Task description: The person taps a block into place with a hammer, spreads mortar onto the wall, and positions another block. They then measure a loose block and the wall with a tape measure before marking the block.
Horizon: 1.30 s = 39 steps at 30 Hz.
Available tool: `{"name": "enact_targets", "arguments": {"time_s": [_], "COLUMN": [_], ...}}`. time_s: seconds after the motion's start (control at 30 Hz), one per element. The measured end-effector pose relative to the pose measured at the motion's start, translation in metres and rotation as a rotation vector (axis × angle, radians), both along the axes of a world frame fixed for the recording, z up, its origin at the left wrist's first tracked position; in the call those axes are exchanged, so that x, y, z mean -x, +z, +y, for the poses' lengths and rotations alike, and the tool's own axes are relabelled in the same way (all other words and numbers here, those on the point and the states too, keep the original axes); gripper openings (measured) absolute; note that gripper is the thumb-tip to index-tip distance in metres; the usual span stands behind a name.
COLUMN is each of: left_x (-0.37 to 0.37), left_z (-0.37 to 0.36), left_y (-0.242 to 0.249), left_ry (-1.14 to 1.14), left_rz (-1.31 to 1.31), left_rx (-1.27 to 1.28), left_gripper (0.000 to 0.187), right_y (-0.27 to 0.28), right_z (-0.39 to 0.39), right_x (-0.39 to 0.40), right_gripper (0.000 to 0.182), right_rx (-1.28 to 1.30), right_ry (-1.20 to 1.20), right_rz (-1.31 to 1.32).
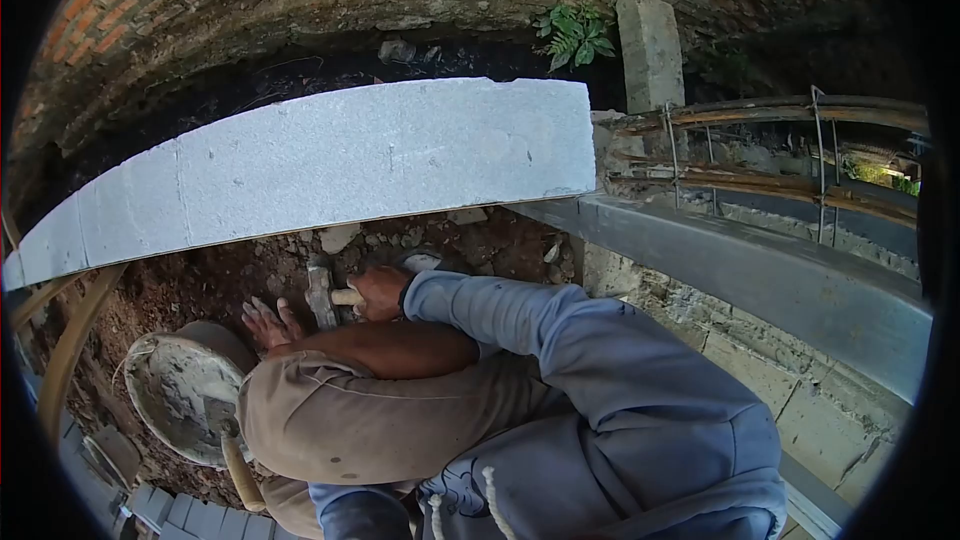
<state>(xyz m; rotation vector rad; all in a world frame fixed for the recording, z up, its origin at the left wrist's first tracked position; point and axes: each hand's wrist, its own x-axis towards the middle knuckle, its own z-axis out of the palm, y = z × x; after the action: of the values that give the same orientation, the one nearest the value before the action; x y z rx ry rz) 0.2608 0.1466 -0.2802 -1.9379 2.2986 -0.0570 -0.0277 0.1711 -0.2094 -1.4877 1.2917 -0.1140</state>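
Observation:
My right hand is closed round the short wooden handle of a hammer. Its dusty metal head rests low over the reddish soil, below the long white block wall. To the left of the hammer head, my left hand lies on the soil with its fingers apart, holding nothing. A bare forearm runs beside a brown-clad knee. Close to that hand stands a round bucket with grey mortar inside. A trowel with a wooden handle leans in the bucket, its blade in the mortar.
A grey metal beam runs to the right, beside a rebar cage. A concrete post and a green plant stand behind the white wall. Curved wooden strips are at left, with grey pavers at lower left.

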Motion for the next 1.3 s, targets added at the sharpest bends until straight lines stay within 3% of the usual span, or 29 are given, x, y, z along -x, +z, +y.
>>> {"name": "enact_targets", "arguments": {"time_s": [0.03,0.07,0.37,0.7,0.83,0.87,1.0,1.3], "left_x": [0.016,0.001,-0.002,-0.067,-0.146,-0.173,-0.235,-0.253], "left_z": [0.003,0.015,0.025,0.041,0.068,0.076,0.091,0.105], "left_y": [0.022,-0.003,-0.023,0.011,0.076,0.102,0.172,0.195], "left_ry": [0.198,0.124,0.120,0.181,0.341,0.398,0.519,0.589], "left_rz": [0.040,-0.103,-0.037,-0.045,-0.131,-0.168,-0.231,-0.143], "left_rx": [-0.184,-0.021,-0.136,-0.199,-0.149,-0.117,-0.025,-0.010], "left_gripper": [0.062,0.061,0.061,0.061,0.061,0.061,0.060,0.060], "right_y": [-0.001,-0.001,0.004,-0.002,-0.004,-0.005,-0.011,-0.038], "right_z": [0.001,0.001,-0.003,0.000,-0.003,-0.003,-0.005,-0.002], "right_x": [-0.001,-0.001,0.003,0.003,0.004,0.003,0.001,0.001], "right_gripper": [0.041,0.041,0.042,0.043,0.054,0.044,0.047,0.031], "right_rx": [-0.001,-0.008,-0.027,0.005,0.000,0.032,0.009,0.055], "right_ry": [0.006,0.005,0.023,-0.019,0.008,-0.019,0.013,0.024], "right_rz": [-0.005,-0.006,-0.025,-0.029,-0.031,-0.030,0.030,0.008]}}
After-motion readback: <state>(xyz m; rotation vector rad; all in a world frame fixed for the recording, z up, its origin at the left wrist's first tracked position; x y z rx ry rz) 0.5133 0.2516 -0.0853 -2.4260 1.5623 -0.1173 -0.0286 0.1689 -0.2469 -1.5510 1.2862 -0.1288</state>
